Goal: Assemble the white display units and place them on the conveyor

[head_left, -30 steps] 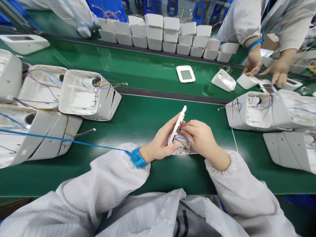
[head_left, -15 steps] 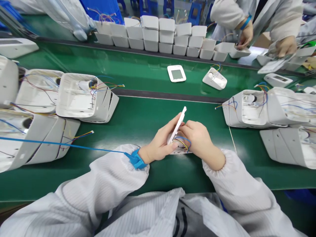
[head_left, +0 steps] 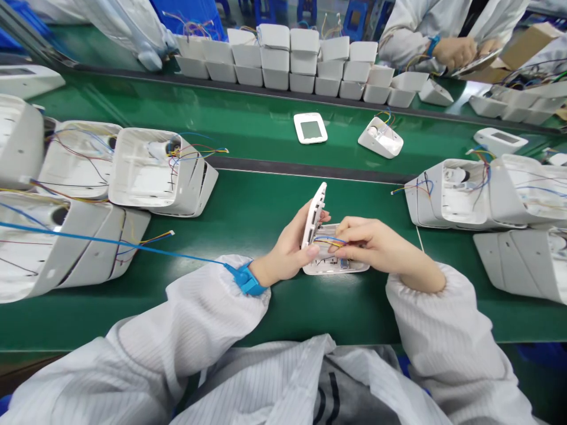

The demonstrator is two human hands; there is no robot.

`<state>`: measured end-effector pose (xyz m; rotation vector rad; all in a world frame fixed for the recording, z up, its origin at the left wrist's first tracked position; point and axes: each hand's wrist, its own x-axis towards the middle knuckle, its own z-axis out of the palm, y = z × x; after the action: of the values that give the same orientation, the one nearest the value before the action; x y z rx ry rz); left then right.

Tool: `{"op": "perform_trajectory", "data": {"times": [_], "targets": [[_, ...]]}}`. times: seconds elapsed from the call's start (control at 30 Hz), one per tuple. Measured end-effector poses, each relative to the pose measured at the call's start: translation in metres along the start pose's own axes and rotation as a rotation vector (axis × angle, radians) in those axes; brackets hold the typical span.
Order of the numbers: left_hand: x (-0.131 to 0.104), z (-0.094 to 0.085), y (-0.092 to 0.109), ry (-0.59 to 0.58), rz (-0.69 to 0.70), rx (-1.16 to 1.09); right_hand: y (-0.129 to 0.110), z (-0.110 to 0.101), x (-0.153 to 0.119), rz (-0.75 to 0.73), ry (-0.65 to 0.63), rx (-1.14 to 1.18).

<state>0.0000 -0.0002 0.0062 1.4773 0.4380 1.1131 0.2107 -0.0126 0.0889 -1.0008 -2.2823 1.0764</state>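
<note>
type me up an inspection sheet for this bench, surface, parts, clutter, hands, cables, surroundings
Surface: green tabletop, crossed by a dark strip.
Job's things: white panel, tilted up on edge; open white housing beside it, with coloured wires inside.
Clutter: wired housings grouped at left and right; screen unit beyond the strip.
Hands: left hand grips the panel; right hand pinches the coloured wires.
Cables: blue cord runs from the left wrist strap out of view, passing over the left-hand housings; loose leads on several housings.
Surroundings: stacked housings and a co-worker's hands across the bench.
Spills: nothing seen.
</note>
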Motion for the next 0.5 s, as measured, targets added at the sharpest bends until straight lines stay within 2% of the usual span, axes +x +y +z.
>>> {"op": "perform_trajectory", "data": {"times": [0.1,0.33,0.5], "targets": [[0.0,0.0,0.0,-0.024,0.008,0.027,0.007,0.003,0.001,-0.029,0.039,-0.014],[-0.001,0.003,0.003,-0.028,0.05,0.139,0.021,0.014,0.007,-0.102,0.098,-0.484],[-0.004,0.008,0.006,0.012,0.013,0.316,0.031,0.014,0.012,-0.07,0.127,-0.551]]}}
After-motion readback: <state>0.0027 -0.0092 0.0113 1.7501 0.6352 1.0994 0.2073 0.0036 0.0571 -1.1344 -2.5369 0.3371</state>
